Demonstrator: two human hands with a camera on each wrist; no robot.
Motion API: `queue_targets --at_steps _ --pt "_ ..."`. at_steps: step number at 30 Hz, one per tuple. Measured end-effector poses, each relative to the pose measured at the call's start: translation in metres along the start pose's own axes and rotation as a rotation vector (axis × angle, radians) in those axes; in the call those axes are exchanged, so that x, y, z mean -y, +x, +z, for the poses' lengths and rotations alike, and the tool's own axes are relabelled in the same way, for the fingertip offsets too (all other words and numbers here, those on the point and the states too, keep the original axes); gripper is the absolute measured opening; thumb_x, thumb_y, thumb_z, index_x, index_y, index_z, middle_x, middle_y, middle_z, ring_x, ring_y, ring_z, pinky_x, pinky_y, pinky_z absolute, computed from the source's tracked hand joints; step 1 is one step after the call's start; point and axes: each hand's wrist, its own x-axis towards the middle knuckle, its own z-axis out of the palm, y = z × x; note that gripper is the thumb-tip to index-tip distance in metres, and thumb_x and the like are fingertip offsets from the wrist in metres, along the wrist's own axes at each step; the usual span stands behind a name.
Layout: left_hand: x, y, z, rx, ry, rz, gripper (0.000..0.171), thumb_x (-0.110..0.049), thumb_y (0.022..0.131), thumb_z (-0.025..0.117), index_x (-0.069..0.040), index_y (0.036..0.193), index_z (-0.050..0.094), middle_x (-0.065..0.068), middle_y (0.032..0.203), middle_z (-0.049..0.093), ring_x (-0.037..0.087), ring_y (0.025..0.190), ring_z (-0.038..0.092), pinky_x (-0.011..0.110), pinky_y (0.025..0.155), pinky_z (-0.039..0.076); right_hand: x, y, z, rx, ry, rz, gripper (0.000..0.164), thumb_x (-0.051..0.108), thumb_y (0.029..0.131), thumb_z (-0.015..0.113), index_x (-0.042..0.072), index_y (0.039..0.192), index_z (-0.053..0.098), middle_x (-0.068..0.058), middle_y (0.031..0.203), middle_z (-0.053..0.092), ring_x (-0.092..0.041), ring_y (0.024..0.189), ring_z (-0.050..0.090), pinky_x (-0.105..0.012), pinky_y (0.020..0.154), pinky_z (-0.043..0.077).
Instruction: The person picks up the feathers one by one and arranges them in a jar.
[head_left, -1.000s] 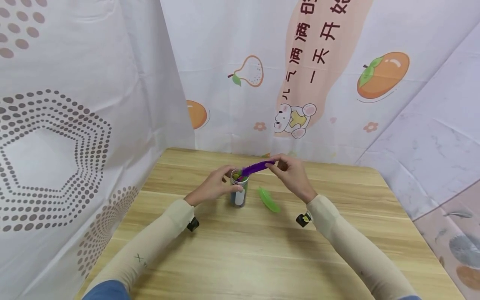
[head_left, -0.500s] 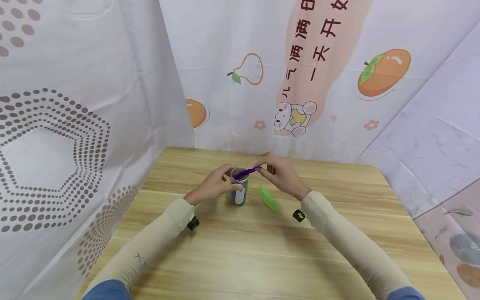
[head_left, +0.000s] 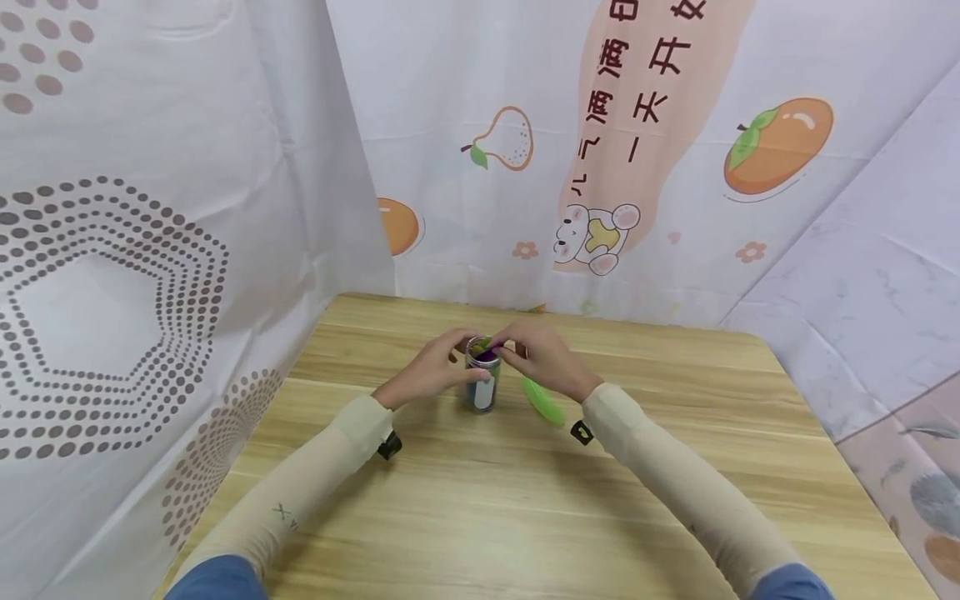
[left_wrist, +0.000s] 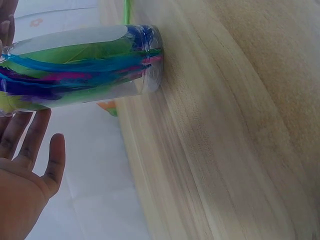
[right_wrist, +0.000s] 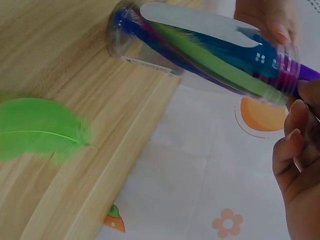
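Note:
A clear jar (head_left: 483, 392) with a pale label stands upright on the table, filled with blue, green, pink and purple feathers (left_wrist: 75, 70). My left hand (head_left: 433, 368) grips the jar near its rim, thumb in front and fingers behind. At the mouth, my right hand (head_left: 543, 360) pinches a purple feather (right_wrist: 307, 74), most of which is inside the jar. Its fingers touch or nearly touch the rim; I cannot tell which. A bright green feather (right_wrist: 40, 127) lies on the table to the right of the jar, partly below the right hand in the head view.
The wooden table (head_left: 480, 517) spreads out in front of the jar. A printed white curtain (head_left: 450, 225) hangs along its back edge, with another patterned sheet (head_left: 112, 292) on the left. A small black wrist camera (head_left: 582, 432) sits below the right wrist.
My right hand has moved left and slightly down to the jar's mouth, pushing the purple feather into the jar. My left hand keeps holding the jar. The green feather stays put.

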Motion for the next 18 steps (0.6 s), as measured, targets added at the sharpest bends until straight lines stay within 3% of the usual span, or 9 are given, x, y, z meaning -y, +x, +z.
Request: queue_targets --at_steps 5,13,18 --pt "-0.0011 0.0000 -0.0006 0.007 -0.009 -0.007 0.058 -0.052 0.089 0.078 -0.030 0.139 0.057 -0.012 0.121 0.062 0.013 0.108 0.057 0.044 0.095 0.048 0.0007 0.0033 0.0028 0.023 0.002 -0.002 0.015 0.015 0.100 0.071 0.013 0.114 0.075 0.004 0.106 0.073 -0.005 0.067 0.055 -0.024 0.057 0.048" --pt "-0.0014 0.0003 -0.0004 -0.003 -0.012 -0.010 0.058 -0.054 0.089 0.077 -0.033 0.139 0.056 -0.012 0.119 0.062 0.012 0.106 0.057 0.043 0.093 0.049 0.0012 0.0041 0.0019 -0.042 0.062 -0.079 0.012 0.012 0.098 0.072 0.012 0.110 0.074 0.006 0.102 0.072 -0.006 0.062 0.051 -0.025 0.054 0.044" --pt "-0.0003 0.0000 0.0010 -0.008 -0.013 -0.006 0.056 -0.051 0.089 0.078 -0.032 0.137 0.057 -0.012 0.119 0.062 0.011 0.106 0.057 0.044 0.094 0.049 0.0022 0.0064 0.0067 -0.017 0.015 -0.028 0.010 0.014 0.099 0.072 0.012 0.107 0.076 0.005 0.101 0.073 -0.005 0.064 0.052 -0.025 0.056 0.046"
